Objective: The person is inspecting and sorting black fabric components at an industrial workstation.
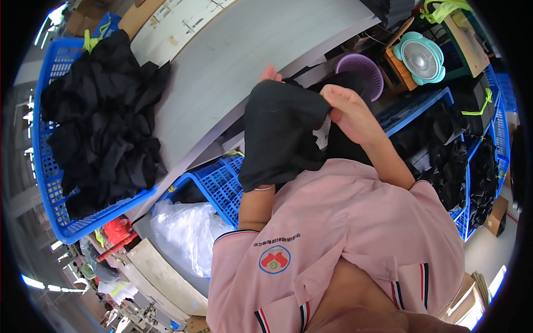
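Note:
A black cloth piece (283, 130) is held up in front of my chest, above my lap. It covers most of my left forearm and my left hand (270, 74). Only the fingers show past its far edge, stretched out; the palm and thumb are hidden, and I cannot tell whether the arm runs inside the cloth or under it. On the cloth's right side, my right hand (350, 108) pinches the edge between thumb and fingers. A small whitish patch (322, 136) shows beside the cloth, below my right hand.
A grey worktable (222, 66) curves across ahead. At the left, a blue basket (55, 213) holds heaped black cloth pieces (105, 122). Clear plastic bags (186, 230) lie beside another blue crate (219, 186). Rightward are a purple basket (363, 69), a teal fan (422, 58) and crates of black cloth (444, 172).

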The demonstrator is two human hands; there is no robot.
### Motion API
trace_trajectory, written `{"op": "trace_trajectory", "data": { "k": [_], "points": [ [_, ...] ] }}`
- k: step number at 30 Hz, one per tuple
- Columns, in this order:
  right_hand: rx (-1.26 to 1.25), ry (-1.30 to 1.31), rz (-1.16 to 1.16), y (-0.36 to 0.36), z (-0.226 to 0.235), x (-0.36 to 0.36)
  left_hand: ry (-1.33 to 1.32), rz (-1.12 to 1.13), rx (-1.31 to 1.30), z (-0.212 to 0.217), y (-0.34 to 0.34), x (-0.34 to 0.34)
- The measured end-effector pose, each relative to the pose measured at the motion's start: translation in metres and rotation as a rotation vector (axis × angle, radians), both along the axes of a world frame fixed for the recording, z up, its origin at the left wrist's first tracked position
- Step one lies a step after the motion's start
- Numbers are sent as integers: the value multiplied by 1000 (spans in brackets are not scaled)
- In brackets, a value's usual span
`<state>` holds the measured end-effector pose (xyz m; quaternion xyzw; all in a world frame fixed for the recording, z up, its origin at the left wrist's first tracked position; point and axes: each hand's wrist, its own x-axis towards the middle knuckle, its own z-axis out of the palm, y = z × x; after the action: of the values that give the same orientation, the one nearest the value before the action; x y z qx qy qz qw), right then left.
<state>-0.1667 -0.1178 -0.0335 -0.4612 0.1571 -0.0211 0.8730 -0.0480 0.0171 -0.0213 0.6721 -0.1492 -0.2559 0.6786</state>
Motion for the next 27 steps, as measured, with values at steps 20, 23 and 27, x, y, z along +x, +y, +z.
{"op": "trace_trajectory", "data": {
  "k": [20,23,27],
  "points": [
    [-1287,-166,-523,-8,23,10,195,-64,-334,-50,2,-16],
    [-1767,-279,-469,5,10,13,211,-63,-339,-49,2,-20],
    [-1635,-174,-546,-7,-12,20,247,-67,-372,-50,9,-28]
  ]
}}
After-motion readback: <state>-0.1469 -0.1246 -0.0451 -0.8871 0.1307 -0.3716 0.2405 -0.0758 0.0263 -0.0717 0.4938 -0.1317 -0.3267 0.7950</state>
